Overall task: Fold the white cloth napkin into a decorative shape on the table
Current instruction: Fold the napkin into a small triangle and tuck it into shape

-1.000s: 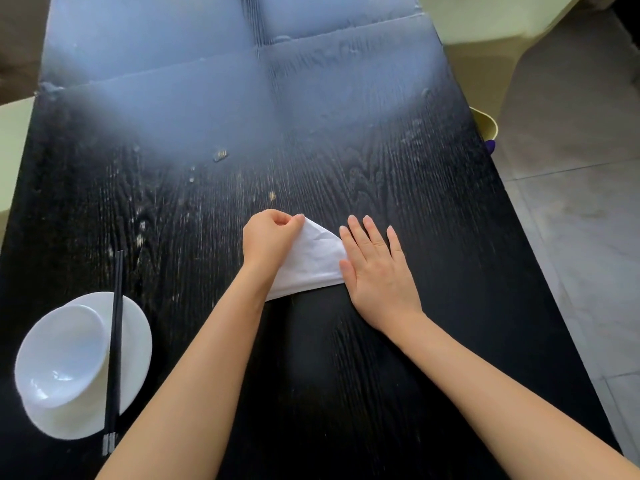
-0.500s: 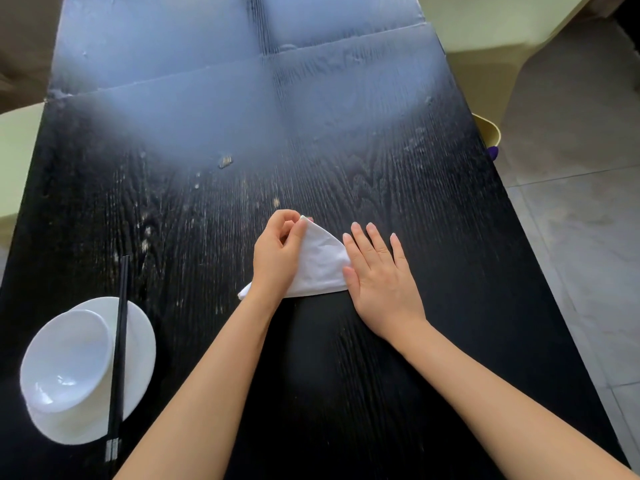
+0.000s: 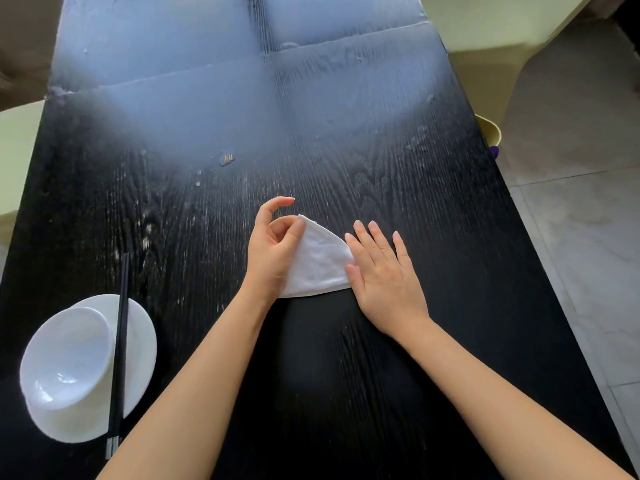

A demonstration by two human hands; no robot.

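A white napkin [image 3: 318,259], folded into a rounded triangle, lies flat on the black wooden table [image 3: 433,209] near its middle, its point aimed toward 11 o'clock. The left hand [image 3: 273,251] sits on the napkin's edge at 9 o'clock, the thumb touching the cloth just below the tip while the forefinger curls up and clear of it, so the fingers are loosely apart and not pinching. The right hand [image 3: 384,275] lies palm down at 3 o'clock of the napkin, fingers straight and slightly spread, its thumb side pressing the cloth's right corner to the table. Well apart, toward 8 o'clock, a white bowl [image 3: 65,358] rests tilted on a white plate [image 3: 138,337], and a pair of black chopsticks [image 3: 119,355] lies across the plate just beside the bowl.
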